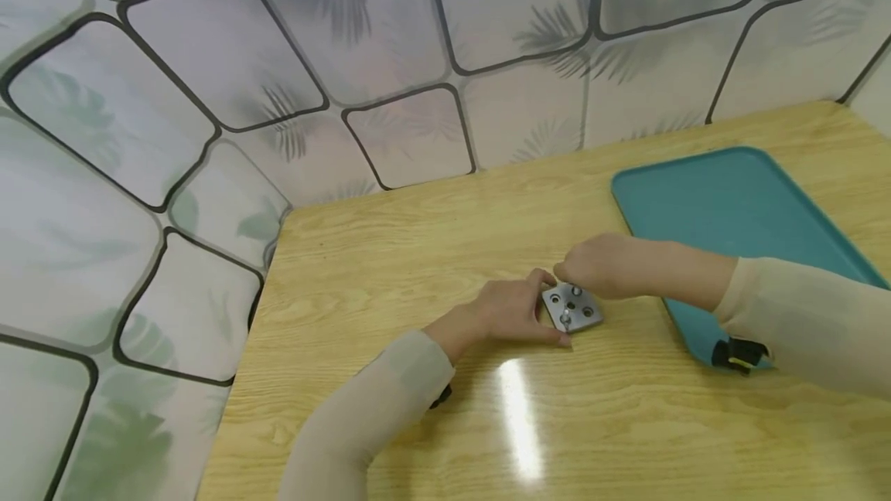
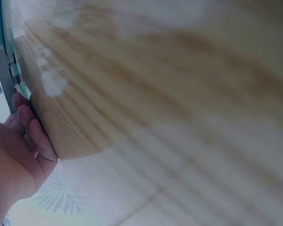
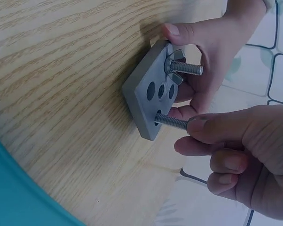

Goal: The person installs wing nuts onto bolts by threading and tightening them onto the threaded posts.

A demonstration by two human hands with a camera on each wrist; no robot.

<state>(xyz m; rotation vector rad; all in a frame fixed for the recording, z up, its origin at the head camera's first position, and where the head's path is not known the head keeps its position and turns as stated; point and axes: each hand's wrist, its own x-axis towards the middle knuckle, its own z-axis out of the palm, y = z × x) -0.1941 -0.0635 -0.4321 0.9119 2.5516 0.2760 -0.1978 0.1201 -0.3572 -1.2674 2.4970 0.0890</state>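
A square grey metal plate [image 3: 142, 109] with several holes stands tilted at the wooden table. My left hand [image 1: 511, 309] grips it, thumb along one edge and fingertips at another. One corner carries an upright bolt [image 3: 191, 69] with a wing nut [image 3: 177, 55] around its base. With thumb and forefinger, my right hand [image 3: 254, 155] pinches the end of a second threaded bolt [image 3: 171, 121], whose other end sits in the hole of another corner. From the head view, the right hand [image 1: 605, 265] partly covers that corner. Only the plate's edge [image 2: 6, 77] shows in the left wrist view, beside the left fingers.
A teal tray [image 1: 696, 199] lies on the right of the wooden table [image 1: 390, 269], beneath the right forearm. Behind and left stands a wall [image 1: 411, 138] patterned with dark outlines and leaves. A dark strap-like piece [image 1: 739, 354] hangs below the right sleeve.
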